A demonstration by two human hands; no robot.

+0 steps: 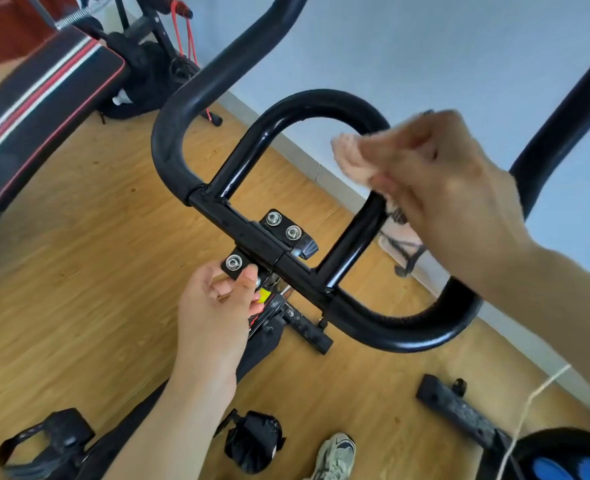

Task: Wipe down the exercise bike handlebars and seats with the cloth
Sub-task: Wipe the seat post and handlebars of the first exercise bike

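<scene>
Right of centre in the frame: right hand point(452, 188), blurred, fingers curled close together, bunching the pink cloth point(350, 157) against the right side of the glossy inner loop point(317, 102) of the black handlebars point(196, 95). Below centre: left hand point(210, 317), thumb and forefinger pinching the small black clamp plate point(234, 263) under the crossbar, remaining fingers tucked beneath and hard to read.

Step in hand, by the look of it: wiping the inner loop. To do it well:

- Wrap the cloth right round the tube instead of dabbing 1 face.
- Slide along the bend from the right upright, over the top in the upper middle of the frame, then down the left upright.
- Turn to a clean fold between passes.
- Use the pinch at the plate only for steadying; in case of rocking, take a fuller grip on the crossbar.
- Go gently past the 3 bolts point(292, 232) and the welds at centre, likely to snag fibres.
- Save the matte outer curves, at left and lower right, for slower, firmer strokes, probably grimier.

No seat clearly in view.
</scene>
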